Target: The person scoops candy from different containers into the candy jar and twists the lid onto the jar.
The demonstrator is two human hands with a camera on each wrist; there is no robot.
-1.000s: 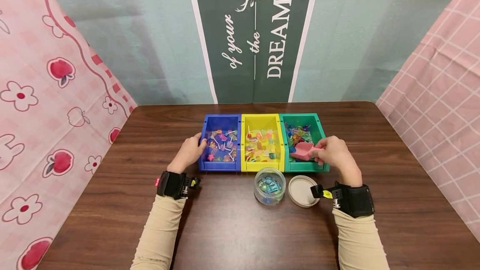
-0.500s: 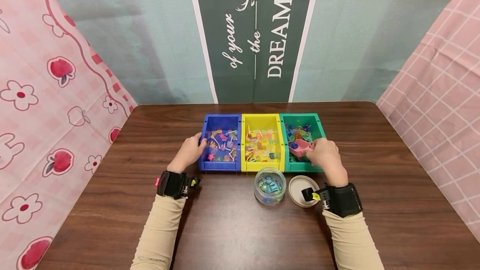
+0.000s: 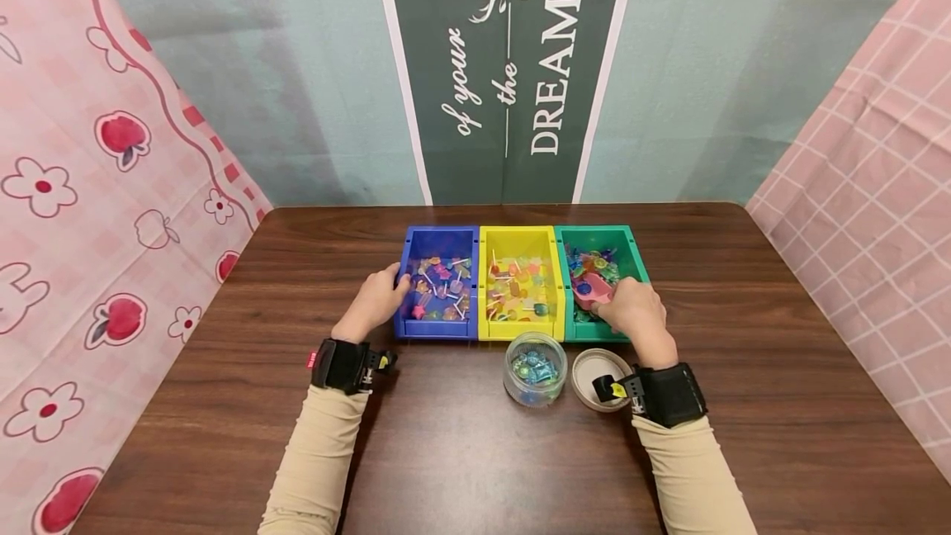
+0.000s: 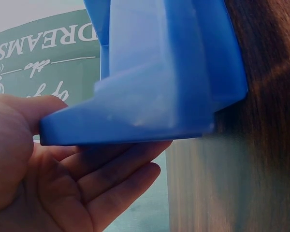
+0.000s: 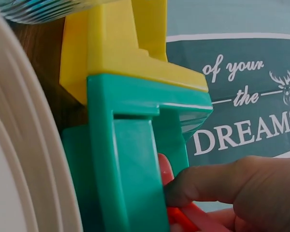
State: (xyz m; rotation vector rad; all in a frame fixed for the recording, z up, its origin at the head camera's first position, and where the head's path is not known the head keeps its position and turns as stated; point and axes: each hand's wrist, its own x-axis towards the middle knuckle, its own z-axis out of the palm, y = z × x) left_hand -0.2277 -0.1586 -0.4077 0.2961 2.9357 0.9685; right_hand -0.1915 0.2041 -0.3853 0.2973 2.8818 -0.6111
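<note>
My right hand grips the handle of a pink scoop inside the green bin. One blue piece lies in the scoop, among colourful translucent candy-like pieces. In the right wrist view, the green wall partly hides the scoop. At the other end of the row, my left hand holds the side wall of the blue bin. Its thumb is over the rim and its fingers lie along the outside, as the left wrist view shows. Small lollipops and candy-like pieces fill the blue bin's floor.
Between them stands a yellow bin with similar lollipops. In front, an uncovered clear ribbed jar holds blue and green pieces. A whitish round lid lies to its right, partly under the right wrist camera. All stand on a brown wooden table.
My right hand has moved left and slightly inward with the scoop, which now sits deeper among the pieces and has a blue one in it. The left hand stays on the blue bin.
</note>
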